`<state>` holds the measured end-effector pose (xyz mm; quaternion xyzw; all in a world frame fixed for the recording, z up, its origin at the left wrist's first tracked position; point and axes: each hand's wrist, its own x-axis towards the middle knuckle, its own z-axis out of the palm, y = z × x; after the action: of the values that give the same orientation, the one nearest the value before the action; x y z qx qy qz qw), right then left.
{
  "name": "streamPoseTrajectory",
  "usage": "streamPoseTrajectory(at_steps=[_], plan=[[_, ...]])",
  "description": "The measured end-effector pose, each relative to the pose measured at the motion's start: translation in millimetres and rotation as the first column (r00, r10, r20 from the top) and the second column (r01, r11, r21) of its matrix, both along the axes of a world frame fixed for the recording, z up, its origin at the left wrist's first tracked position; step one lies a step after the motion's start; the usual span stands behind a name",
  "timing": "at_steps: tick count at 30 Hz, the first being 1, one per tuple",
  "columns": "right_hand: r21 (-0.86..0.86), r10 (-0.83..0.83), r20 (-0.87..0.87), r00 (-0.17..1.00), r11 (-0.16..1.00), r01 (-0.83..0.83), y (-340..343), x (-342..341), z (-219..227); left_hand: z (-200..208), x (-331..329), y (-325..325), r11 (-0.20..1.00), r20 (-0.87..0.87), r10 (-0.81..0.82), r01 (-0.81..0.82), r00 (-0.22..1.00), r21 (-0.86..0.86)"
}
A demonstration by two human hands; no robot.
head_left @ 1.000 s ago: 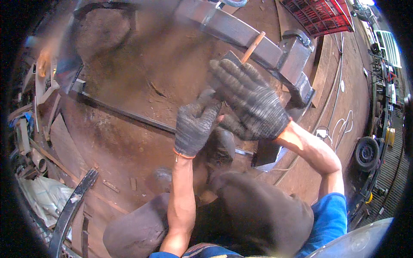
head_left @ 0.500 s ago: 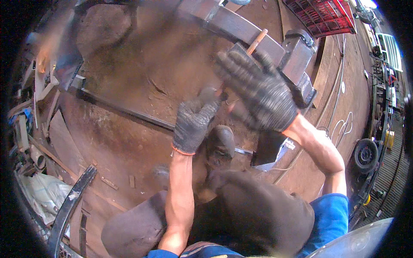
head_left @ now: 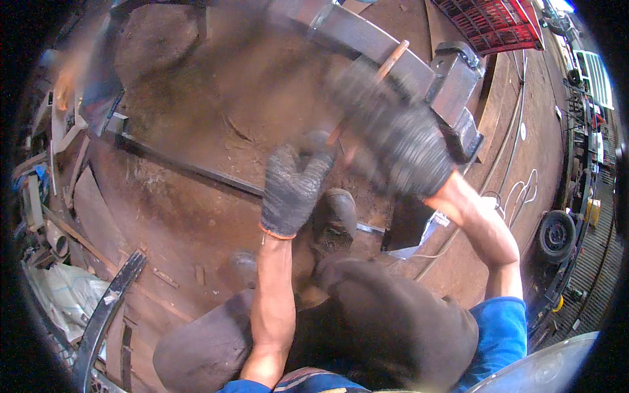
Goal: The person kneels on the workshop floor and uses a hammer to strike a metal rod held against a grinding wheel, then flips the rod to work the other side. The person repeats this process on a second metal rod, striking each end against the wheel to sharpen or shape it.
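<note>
Both my hands wear dark grey work gloves with orange cuffs. My left hand [head_left: 295, 187] is closed near the middle, above a dark shoe [head_left: 339, 213]. A small rust-coloured piece shows at its fingertips, too little to name. My right hand [head_left: 403, 141], palm down, is farther right and smeared by motion; its fingers cannot be read clearly. A slim reddish-brown rod [head_left: 394, 59] sticks up past that hand, over a dark steel beam [head_left: 380, 47]. The rod's lower part is hidden by the right hand, so whether either hand holds it is unclear.
A thin steel bar [head_left: 190, 170] crosses the dirt floor at left. Scrap wood and metal line the left side, with a curved black bar [head_left: 108, 308]. A red crate [head_left: 491, 26] stands far right, and cables [head_left: 514, 131] and a small wheel [head_left: 557, 237] lie at right.
My right hand has moved slightly and blurred more, with its forearm shifted a little left. The left hand has barely moved. The brown rod has tilted and shifted slightly.
</note>
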<state>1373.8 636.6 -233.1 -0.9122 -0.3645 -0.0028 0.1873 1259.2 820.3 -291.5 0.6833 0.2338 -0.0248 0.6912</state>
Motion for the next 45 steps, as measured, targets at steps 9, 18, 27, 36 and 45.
streamPoseTrajectory(at_steps=[9, 18, 27, 36, 45], plan=[[-0.243, 0.178, 0.177, 0.968, 0.961, -0.132, 2.8, 56.3, 28.5, 19.6, 5.8, -11.0, 0.991, 0.214, 0.032, -0.059, 0.976, 0.118], [-0.206, 0.217, 0.386, 0.896, 0.968, -0.145, -7.7, 53.6, 17.4, 23.4, 3.3, -22.5, 0.999, 0.213, 0.02, -0.03, 0.977, 0.042], [-0.408, 0.131, 0.075, 0.988, 0.908, -0.089, 21.9, 40.1, 57.9, 23.6, 10.8, -8.1, 0.994, 0.224, -0.012, -0.012, 0.974, 0.105], [-0.118, 0.357, 0.364, 0.86, 0.934, -0.338, 19.9, 16.4, 28.1, 21.6, 2.2, 3.5, 0.994, -0.045, -0.094, 0.096, 0.995, 0.045], [-0.206, 0.251, 0.032, 0.967, 0.949, -0.24, 17.8, 18.7, 14.9, 24.7, 6.4, -5.7, 0.984, 0.014, 0.001, 0.002, 1.0, -0.179]])
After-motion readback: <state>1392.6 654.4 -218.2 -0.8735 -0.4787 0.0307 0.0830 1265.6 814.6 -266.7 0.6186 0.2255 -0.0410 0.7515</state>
